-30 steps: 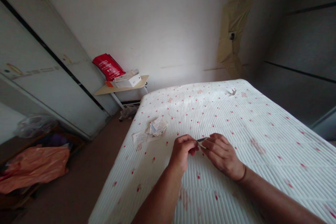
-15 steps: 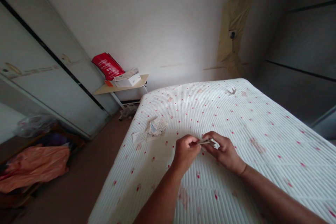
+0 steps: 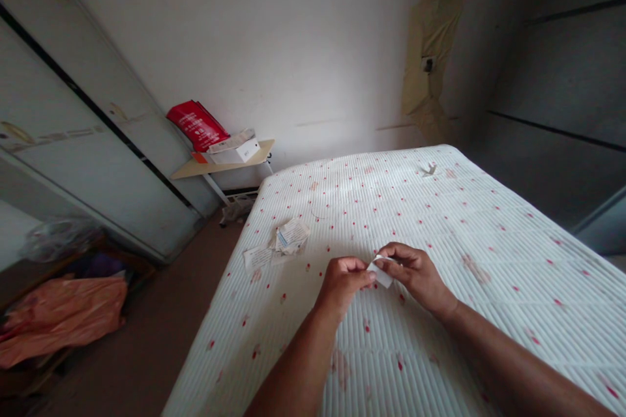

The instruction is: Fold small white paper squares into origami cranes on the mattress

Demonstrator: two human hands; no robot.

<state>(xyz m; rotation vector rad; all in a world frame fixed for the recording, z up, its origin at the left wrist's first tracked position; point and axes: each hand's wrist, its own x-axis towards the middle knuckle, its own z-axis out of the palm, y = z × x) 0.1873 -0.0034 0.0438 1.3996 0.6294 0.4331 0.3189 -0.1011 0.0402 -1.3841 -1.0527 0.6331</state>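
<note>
Above the bed, my left hand [image 3: 346, 281] and my right hand [image 3: 415, 273] meet at a small folded piece of paper [image 3: 382, 275]. My left thumb and fingers pinch its left edge. My right fingers grip its upper right part and hide some of it. A pale flat face of the paper slants down between the hands. Beyond them to the left, several printed paper pieces [image 3: 292, 235] lie in a loose pile. A small folded paper shape [image 3: 429, 169] rests near the far right corner of the bed.
The bed has a ribbed white cover [image 3: 391, 352] with red dots. Past its far left corner stands a small table [image 3: 261, 152] bearing a red bag [image 3: 197, 125] and a white box [image 3: 239, 152]. An orange plastic bag [image 3: 63, 316] lies at lower left, near a cabinet [image 3: 112, 137].
The folded paper has turned from nearly edge-on, so its pale flat face now shows. Both hands stay on it, with fingers slightly shifted. The view has moved a little.
</note>
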